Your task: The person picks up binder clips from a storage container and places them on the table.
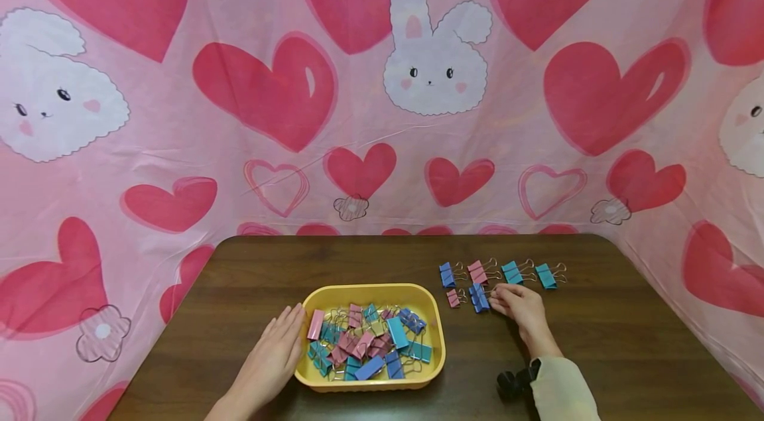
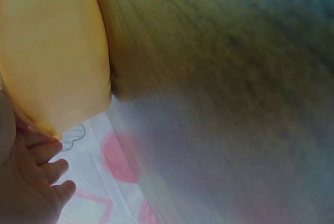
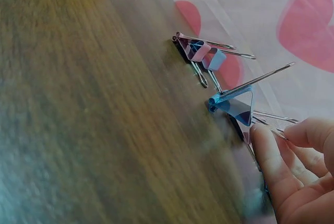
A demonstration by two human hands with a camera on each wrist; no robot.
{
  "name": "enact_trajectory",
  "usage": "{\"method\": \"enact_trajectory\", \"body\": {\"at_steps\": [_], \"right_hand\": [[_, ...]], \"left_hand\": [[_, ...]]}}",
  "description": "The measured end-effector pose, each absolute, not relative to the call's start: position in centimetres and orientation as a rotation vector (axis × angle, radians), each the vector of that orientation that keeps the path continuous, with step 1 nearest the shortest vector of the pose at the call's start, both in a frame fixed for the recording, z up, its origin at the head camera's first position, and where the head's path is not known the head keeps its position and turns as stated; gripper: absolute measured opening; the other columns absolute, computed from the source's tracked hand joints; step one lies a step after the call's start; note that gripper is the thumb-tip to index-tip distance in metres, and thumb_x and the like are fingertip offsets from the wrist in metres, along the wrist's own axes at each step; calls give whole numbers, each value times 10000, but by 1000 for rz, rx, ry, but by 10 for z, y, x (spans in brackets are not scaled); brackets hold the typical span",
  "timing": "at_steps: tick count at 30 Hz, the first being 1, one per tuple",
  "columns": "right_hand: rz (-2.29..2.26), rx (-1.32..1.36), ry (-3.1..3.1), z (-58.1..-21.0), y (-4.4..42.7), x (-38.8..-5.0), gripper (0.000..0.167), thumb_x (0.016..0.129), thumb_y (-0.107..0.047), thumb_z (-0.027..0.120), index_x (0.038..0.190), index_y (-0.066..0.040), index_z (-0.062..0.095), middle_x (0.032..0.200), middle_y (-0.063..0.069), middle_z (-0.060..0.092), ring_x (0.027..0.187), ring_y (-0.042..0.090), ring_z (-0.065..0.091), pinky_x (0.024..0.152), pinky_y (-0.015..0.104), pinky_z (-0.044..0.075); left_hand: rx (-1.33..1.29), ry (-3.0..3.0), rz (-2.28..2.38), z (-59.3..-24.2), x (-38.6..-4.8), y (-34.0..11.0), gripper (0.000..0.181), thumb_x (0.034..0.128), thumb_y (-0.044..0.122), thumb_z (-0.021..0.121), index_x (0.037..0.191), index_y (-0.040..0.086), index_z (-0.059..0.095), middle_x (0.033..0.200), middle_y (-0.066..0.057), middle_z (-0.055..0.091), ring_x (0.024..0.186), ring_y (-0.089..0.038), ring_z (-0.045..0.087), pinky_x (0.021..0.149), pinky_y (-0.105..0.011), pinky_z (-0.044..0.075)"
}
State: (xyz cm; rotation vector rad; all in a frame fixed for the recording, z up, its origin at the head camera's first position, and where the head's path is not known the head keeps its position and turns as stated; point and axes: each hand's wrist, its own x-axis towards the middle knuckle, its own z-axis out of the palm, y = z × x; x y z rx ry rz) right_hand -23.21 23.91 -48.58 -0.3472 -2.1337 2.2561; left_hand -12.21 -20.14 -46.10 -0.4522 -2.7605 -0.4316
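A yellow tray [image 1: 442, 368] holds a jumble of pink, teal, blue and yellow binder clips. Against its left wall rests my left hand [image 1: 271, 351], fingers stretched along the side; the left wrist view shows the tray's outer wall [image 2: 57, 51] beside the fingers. My right hand [image 1: 522, 311] pinches the wire handle of a blue binder clip [image 1: 479, 298] on the table, thumb and forefinger at the wire in the right wrist view. Left of that clip lies a small pink binder clip [image 1: 453, 298].
Behind them a row runs left to right: a blue clip [image 1: 447, 274], a pink clip [image 1: 477, 272], a teal clip [image 1: 511, 273] and another teal clip [image 1: 546, 276]. The brown table [image 1: 268, 262] ends at a pink heart-patterned cloth [image 1: 364, 122]. A black object [image 1: 510, 384] sits by the right wrist.
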Motion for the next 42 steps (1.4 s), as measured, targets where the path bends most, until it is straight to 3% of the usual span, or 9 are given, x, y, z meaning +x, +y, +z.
{"method": "enact_trajectory", "body": {"at_steps": [32, 39, 42], "right_hand": [[2175, -361, -2153, -484, 240, -229, 370, 929, -6, 490, 1219, 217, 431, 899, 119, 656, 690, 117, 663, 666, 277, 544], [2070, -324, -2121, -467, 234, -227, 370, 924, -36, 520, 1234, 159, 468, 998, 196, 633, 685, 121, 662, 658, 269, 543], [2024, -313, -2136, -456, 229, -225, 364, 923, -60, 534, 1230, 132, 490, 971, 150, 635, 684, 118, 659, 662, 273, 544]], "left_hand": [[-469, -2740, -431, -459, -122, -201, 445, 885, 96, 549, 1292, -70, 482, 1354, -176, 444, 1250, -339, 388, 1004, -517, 302], [-455, -2746, -430, -459, -122, -201, 445, 889, 102, 545, 1298, -61, 480, 1359, -171, 440, 1259, -325, 380, 1010, -499, 297], [-450, -2750, -427, -459, -122, -201, 445, 891, 103, 545, 1300, -60, 479, 1360, -170, 439, 1261, -324, 377, 1022, -483, 287]]}}
